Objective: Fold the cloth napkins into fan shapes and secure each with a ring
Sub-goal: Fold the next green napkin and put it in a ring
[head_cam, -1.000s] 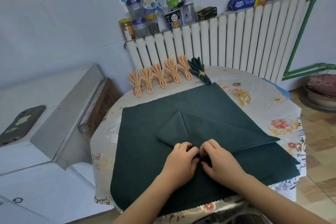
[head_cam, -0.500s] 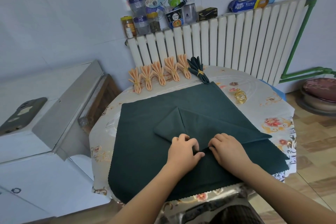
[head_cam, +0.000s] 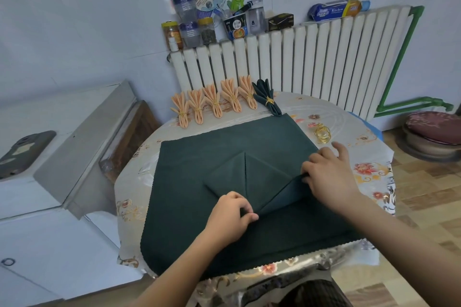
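The dark green napkin (head_cam: 199, 182) lies spread flat on the table (head_cam: 369, 167), w/ its near corner folded up into a triangle flap at the middle. The left hand (head_cam: 230, 217) pinches the cloth at the near-centre point, fingers curled round a small fold. The right hand (head_cam: 329, 174) grips the flap's right edge, thumb and fingers closed on it, little finger sticking out toward the loose gold rings (head_cam: 322, 133) just beyond.

The step in hand looks like starting the pleats, prob. from this centre pinch. To do it well: the left hand should keep the point anchored while the right draws the edge taut, so each crease runs straight and pleats come out equal in width. Press each fold flat before making the next; loose cloth will skew.

Done so far, at the table's far edge: five peach fans (head_cam: 214, 103) and one green fan (head_cam: 267, 99), each ringed, in a row in front of the radiator (head_cam: 324, 57).
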A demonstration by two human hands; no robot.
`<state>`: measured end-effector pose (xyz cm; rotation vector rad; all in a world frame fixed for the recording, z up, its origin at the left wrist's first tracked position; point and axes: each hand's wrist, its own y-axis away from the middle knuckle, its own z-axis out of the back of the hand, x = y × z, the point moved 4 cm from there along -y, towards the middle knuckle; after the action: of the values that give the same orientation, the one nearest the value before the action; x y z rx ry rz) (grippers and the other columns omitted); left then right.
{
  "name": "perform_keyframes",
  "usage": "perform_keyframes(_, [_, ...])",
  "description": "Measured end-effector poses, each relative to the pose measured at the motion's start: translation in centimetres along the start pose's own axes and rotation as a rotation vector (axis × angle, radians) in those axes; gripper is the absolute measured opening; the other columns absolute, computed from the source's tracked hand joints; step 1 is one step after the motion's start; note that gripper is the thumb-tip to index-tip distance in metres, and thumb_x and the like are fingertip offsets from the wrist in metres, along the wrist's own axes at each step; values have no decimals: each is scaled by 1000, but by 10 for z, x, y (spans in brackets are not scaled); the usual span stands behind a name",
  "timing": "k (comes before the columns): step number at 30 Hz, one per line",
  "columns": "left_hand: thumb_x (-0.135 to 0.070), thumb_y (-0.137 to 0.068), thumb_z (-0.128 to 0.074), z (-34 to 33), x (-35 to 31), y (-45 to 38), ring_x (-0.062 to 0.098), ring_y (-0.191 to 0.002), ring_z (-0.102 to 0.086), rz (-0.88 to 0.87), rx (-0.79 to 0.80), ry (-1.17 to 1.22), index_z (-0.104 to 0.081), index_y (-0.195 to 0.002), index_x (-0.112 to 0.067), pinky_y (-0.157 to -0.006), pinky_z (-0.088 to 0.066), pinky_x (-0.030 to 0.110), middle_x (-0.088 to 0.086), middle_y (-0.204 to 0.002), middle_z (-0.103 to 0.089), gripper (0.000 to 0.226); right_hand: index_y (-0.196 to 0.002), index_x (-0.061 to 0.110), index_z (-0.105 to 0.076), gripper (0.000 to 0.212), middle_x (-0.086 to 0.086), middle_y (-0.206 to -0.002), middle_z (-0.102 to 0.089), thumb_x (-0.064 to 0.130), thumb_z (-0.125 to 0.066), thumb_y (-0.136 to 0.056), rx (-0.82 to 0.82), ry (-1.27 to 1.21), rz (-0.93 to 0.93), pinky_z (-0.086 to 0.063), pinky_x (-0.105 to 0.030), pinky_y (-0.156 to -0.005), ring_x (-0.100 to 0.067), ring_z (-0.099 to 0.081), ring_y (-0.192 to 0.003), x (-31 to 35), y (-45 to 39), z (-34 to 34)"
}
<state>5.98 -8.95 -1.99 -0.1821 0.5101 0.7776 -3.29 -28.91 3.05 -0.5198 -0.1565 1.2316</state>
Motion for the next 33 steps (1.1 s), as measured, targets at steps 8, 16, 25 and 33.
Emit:
perform_keyframes(8, [-50, -85, -62, 8, 0, 3, 3, -93, -48, 54, 57, -41, -60, -71, -25, -77, -42, 20, -13, -101, -50, 29, -91, 28, -71, 13, 0, -118, -53, 34, -67, -81, 162, 9, 252, 3, -49, -109, -27, -34, -125, 46, -77, -7])
perform_keyframes(16, [-45, -87, -61, 6, -1, -7, 9, -99, -53, 87, -39, -120, -62, -72, -22, -82, -47, 28, -10, -102, -57, 27, -99, 31, -69, 18, 1, -138, -38, 37, -62, -84, 303, -28, 342, 2, -50, -113, -26, -20, -134, 83, -99, -49])
perform_keyframes(25, [-45, -82, -65, 6, 6, -17, 15, -97, -51, 126, 15, -153, -48, -82, -26, -77, -43, 29, -7, -97, -52, 26, -139, 26, -35, 75, 0, -134, -45, 56, -64, -77, 271, -359, -97, -19, -35, -106, -21, -37, -126, 66, -90, -93])
perform_keyframes(33, [-48, -91, -53, 5, 5, -26, 21, -117, -46, 31, 194, -307, -27, -144, -44, -91, -43, 36, 0, -123, -51, 59, -119, 21, -61, 37, -1, -105, -64, 42, -59, -88, 139, -423, -142, -38, -34, -83, -24, -55, -101, 63, -74, -115])
